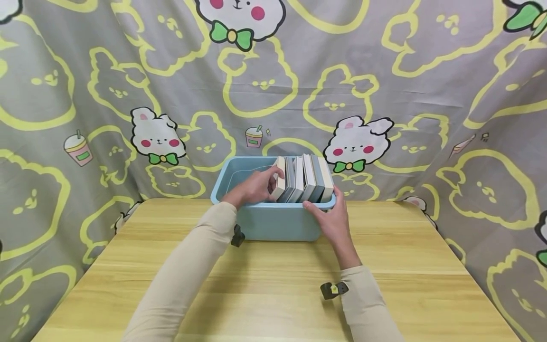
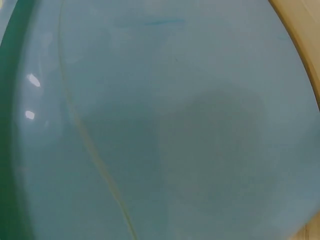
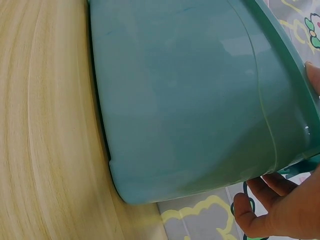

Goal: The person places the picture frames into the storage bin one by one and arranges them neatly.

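A light-blue plastic bin point(image 1: 278, 223) stands at the back of the table, with a row of upright books point(image 1: 305, 180) in its right part. My left hand point(image 1: 258, 185) reaches over the front rim and holds the leftmost book point(image 1: 280, 183), a cream-coloured one, its fingers bent at the book's left side and top edge. At the bin's front right corner, my right hand point(image 1: 333, 216) grips the rim, thumb over the front edge. The right wrist view shows the curled fingers point(image 3: 257, 212) against the bin's side. Only the bin's wall point(image 2: 175, 100) fills the left wrist view; the left hand is hidden there.
The wooden table point(image 1: 282, 285) extends in front of the bin and to both sides. Behind it hangs a grey patterned curtain point(image 1: 192, 95), close to the bin's back. The left part of the bin's inside point(image 1: 239, 175) shows its bare wall.
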Available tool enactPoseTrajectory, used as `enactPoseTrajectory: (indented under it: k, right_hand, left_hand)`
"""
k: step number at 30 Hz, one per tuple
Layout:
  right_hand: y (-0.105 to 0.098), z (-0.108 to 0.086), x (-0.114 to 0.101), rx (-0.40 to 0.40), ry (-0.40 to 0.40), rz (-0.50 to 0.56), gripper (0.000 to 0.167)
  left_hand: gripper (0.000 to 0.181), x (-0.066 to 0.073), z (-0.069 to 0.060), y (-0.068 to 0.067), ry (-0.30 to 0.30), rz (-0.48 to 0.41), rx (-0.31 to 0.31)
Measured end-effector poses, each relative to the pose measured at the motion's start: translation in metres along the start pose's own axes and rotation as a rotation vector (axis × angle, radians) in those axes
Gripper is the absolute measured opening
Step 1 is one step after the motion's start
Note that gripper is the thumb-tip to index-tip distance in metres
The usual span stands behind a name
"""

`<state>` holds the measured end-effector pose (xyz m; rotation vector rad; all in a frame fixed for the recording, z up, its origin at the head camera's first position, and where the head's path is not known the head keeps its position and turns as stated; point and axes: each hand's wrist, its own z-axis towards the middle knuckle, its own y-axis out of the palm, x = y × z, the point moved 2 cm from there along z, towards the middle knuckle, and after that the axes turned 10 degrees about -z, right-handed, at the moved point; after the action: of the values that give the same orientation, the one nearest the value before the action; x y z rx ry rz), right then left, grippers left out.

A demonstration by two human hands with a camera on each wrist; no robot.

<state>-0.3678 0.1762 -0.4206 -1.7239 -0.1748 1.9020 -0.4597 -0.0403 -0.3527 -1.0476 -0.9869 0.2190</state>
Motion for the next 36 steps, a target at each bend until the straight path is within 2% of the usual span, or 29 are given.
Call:
enactPoseTrajectory:
  k: [6, 9, 17, 22, 25, 28, 36]
  right_hand:
    - [0.001, 0.000, 0.000, -0.012, -0.010, 0.012, 0.104]
    - [0.001, 0.000, 0.000, -0.013, -0.013, 0.013, 0.104]
    - [0.001, 0.002, 0.000, -0.008, -0.016, 0.004, 0.104]
    - [0.003, 0.003, 0.000, -0.009, -0.017, 0.015, 0.103]
    - [0.004, 0.003, 0.000, -0.016, -0.024, 0.025, 0.103]
    - [0.004, 0.003, 0.001, -0.020, -0.025, 0.024, 0.103]
    - [-0.002, 0.005, 0.011, -0.011, 0.000, -0.008, 0.103]
  left_hand:
    - [0.053, -0.004, -0.001, 0.001, -0.035, -0.051, -0.066]
    - [0.053, -0.005, 0.000, 0.001, -0.035, -0.073, -0.076]
    - [0.052, -0.011, 0.002, 0.003, -0.068, -0.114, -0.049]
    - [0.048, -0.014, -0.001, 0.005, -0.118, -0.120, -0.026]
    - [0.049, -0.015, -0.003, 0.005, -0.153, -0.119, 0.022]
    - [0.050, -0.013, -0.004, 0.004, -0.161, -0.092, 0.108]
    - [0.041, -0.003, -0.001, 0.003, -0.112, 0.169, 0.371]
